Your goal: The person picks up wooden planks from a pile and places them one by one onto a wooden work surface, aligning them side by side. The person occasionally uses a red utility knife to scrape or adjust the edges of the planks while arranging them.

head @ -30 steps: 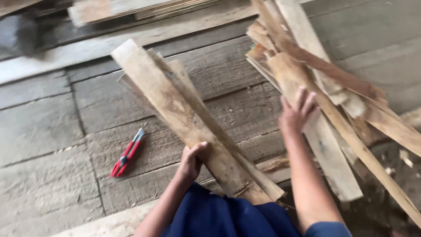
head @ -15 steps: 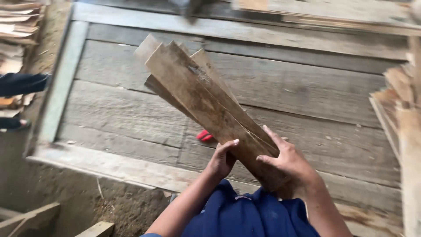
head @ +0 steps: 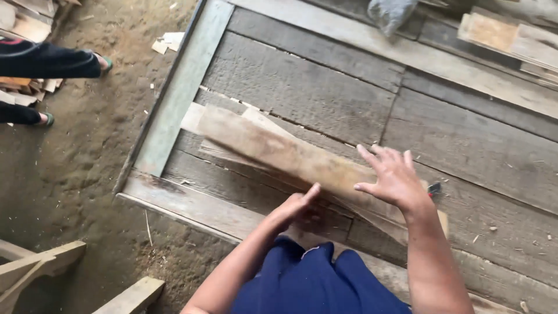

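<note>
Left hand: the left hand (head: 296,206) is curled around the near edge of a bundle of boards (head: 279,154), thumb stretched along the wood, fingers tucked beneath, so it grips the bundle from below.
Right hand: the right hand (head: 395,177) lies spread flat on top of the same bundle, fingers splayed and apart, pressing down rather than closing around it.
Hands together: they sit near each other on the bundle's near end, left low, right on top.
Boards: several pale, worn planks stacked lengthwise, running away from both hands up and to the left, resting on the wooden platform (head: 314,93).
Cutter: a small red and dark tool (head: 433,188) peeks out just beside the right hand's outer edge, mostly hidden by it.
Platform edge: a pale green plank (head: 180,87) borders the platform beyond the bundle's far end, left of the hands.
Ground: sandy dirt (head: 70,174) lies further left.
Another person: two dark-clad legs (head: 46,58) in sandals stand well away, far left.
More wood: loose boards (head: 511,38) lie well beyond the right hand.
</note>
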